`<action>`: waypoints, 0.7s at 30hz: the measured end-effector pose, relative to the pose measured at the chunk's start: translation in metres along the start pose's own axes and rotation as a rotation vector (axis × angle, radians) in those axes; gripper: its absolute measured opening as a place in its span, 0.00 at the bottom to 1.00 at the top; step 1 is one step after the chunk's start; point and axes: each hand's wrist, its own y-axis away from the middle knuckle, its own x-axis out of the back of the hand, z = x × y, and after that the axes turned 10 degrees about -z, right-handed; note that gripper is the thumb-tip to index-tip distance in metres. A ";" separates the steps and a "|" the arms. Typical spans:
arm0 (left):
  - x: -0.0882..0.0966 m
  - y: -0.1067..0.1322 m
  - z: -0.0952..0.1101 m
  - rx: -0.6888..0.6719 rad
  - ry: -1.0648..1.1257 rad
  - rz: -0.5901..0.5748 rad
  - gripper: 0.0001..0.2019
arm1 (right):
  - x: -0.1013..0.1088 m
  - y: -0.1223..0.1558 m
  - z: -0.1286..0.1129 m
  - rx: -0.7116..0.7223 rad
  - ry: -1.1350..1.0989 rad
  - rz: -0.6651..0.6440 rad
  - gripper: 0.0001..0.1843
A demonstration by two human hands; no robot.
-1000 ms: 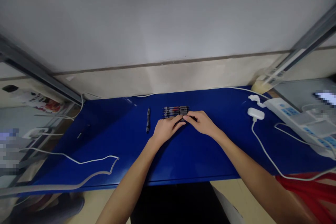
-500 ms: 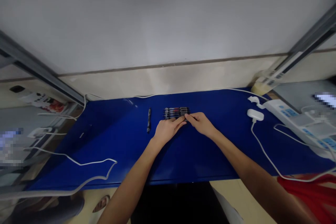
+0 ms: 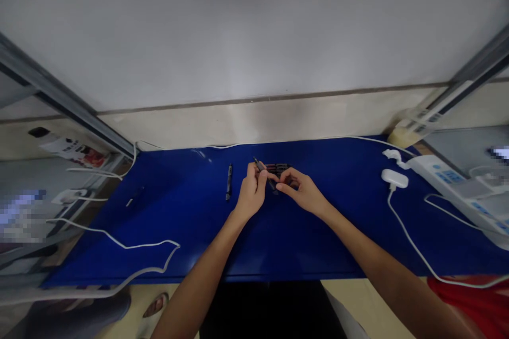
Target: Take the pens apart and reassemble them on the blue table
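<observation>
My left hand point(image 3: 253, 190) is closed on a dark pen point(image 3: 272, 184), which slants from upper left to lower right just above the table. My right hand point(image 3: 301, 189) is curled, its thumb and fingertips pinched at the lower end of that pen. Behind the fingers lies a row of several dark pens point(image 3: 283, 167), side by side and partly hidden by both hands. A single dark pen point(image 3: 229, 182) lies apart to the left, pointing away from me.
The blue tabletop point(image 3: 191, 196) meets the wall at the back. On the right are a white charging case point(image 3: 395, 178) on a cable, crumpled white paper point(image 3: 393, 157) and a power strip point(image 3: 449, 177). A white cable point(image 3: 151, 243) crosses the left front. A bottle point(image 3: 71, 148) lies beyond the left frame.
One pen has come up out of the row and now tilts between my hands. My left hand has turned and shifted slightly, uncovering less of the row. The view has swung a little left.
</observation>
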 end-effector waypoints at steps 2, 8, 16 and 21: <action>0.000 -0.002 0.001 -0.019 0.169 0.047 0.12 | -0.003 0.000 0.003 0.020 -0.027 -0.012 0.16; -0.002 -0.010 -0.010 0.031 0.351 0.145 0.15 | 0.000 -0.003 0.006 0.005 -0.244 -0.059 0.15; 0.001 -0.009 -0.010 0.193 0.552 -0.056 0.20 | 0.026 -0.007 -0.003 0.076 -0.558 0.332 0.08; -0.016 0.001 0.000 0.280 0.650 -0.441 0.22 | 0.024 -0.007 -0.005 -0.028 -0.550 0.320 0.19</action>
